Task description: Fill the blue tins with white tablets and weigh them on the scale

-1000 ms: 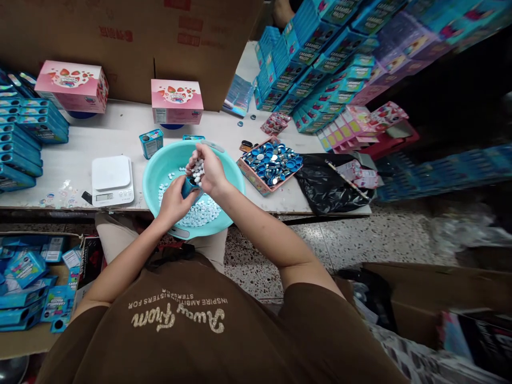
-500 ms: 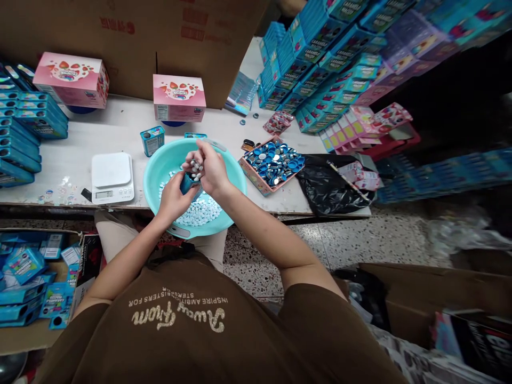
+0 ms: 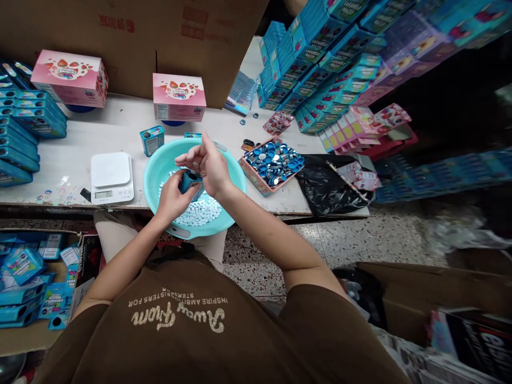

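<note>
My left hand (image 3: 175, 194) is wrapped round a small blue candy box (image 3: 189, 182), whose round dark opening faces up. This box is held over a turquoise basin (image 3: 232, 202) that rests partly on the table edge and partly over my lap. Small white candies (image 3: 200, 212) lie in the bottom of the basin. My right hand (image 3: 211, 166) is open just above and beside the box, fingers stretched out, with no candies visible in it. Part of the box is hidden behind the fingers of both hands.
A white scale (image 3: 112, 178) stands left of the basin. A carton of blue caps (image 3: 274, 165) sits to its right, beside a black plastic bag (image 3: 324, 184). Two pink boxes (image 3: 178, 97) stand behind. Stacked blue boxes (image 3: 296, 69) rise at right; a carton of blue boxes (image 3: 30, 285) is lower left.
The white candies that were in my right hand are gone from it. Its fingers have straightened and lifted slightly. My left hand still holds the box in nearly the same place.
</note>
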`<state>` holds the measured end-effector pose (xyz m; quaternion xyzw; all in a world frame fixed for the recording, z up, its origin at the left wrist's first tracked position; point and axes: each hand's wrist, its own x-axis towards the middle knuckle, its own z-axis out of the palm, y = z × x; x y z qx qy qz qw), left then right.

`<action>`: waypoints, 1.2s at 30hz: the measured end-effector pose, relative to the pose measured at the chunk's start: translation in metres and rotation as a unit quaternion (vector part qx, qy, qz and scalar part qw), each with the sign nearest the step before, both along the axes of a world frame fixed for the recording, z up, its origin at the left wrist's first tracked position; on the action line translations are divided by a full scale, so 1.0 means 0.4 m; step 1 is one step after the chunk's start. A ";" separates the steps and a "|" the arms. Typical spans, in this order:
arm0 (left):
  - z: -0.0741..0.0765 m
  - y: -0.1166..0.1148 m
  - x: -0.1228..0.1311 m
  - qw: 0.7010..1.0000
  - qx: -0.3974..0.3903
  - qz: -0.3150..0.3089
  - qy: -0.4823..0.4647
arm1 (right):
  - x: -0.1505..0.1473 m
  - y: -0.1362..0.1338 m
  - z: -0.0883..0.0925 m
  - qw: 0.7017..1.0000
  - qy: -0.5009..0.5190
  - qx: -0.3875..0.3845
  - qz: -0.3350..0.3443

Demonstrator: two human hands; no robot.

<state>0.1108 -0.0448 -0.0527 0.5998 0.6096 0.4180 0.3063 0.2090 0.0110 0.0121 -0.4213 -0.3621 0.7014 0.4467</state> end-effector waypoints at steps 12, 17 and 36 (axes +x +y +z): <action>0.005 0.000 -0.009 0.999 0.035 0.024 -0.022 | 0.017 -0.032 0.001 0.976 -0.095 0.181 0.076; 0.010 0.001 -0.017 0.998 0.048 0.026 -0.027 | 0.034 -0.060 -0.030 0.872 -0.303 0.356 0.144; -0.056 -0.053 -0.127 0.990 0.109 0.071 0.060 | 0.205 0.027 -0.252 0.541 -0.753 0.182 0.327</action>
